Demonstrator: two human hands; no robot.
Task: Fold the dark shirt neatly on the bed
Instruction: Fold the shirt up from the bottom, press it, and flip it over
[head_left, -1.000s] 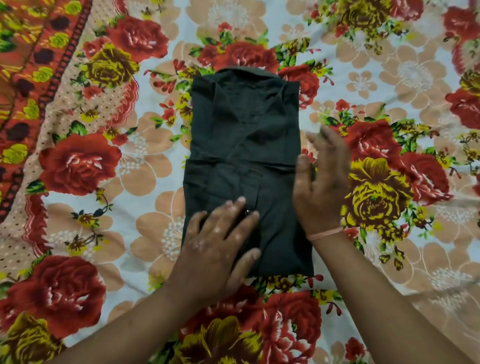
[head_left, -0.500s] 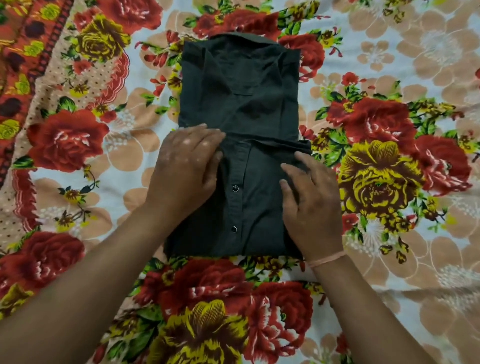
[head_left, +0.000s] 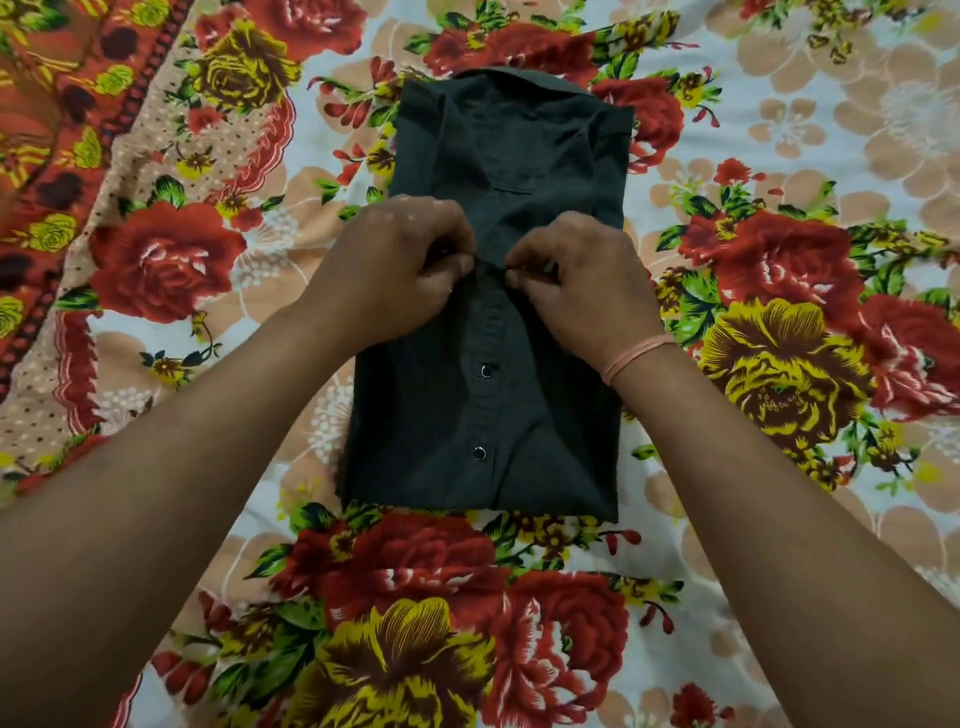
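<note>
The dark shirt (head_left: 498, 395) lies folded into a narrow rectangle on the bed, collar at the far end, with its lower half doubled up over the middle. Two metal snaps show on the placket of the near half. My left hand (head_left: 395, 270) and my right hand (head_left: 582, 283) meet at the folded edge across the shirt's middle. The fingertips of both pinch the dark cloth at the placket, close together. A pink thread band circles my right wrist.
The bed is covered by a floral sheet (head_left: 779, 364) with big red and yellow roses on a pale ground. An orange patterned border of the sheet (head_left: 62, 156) runs along the far left. Nothing else lies near the shirt.
Both hands were lying flat on the shirt's near half, apart. They have come together at the middle fold and closed their fingertips on the cloth at the placket.
</note>
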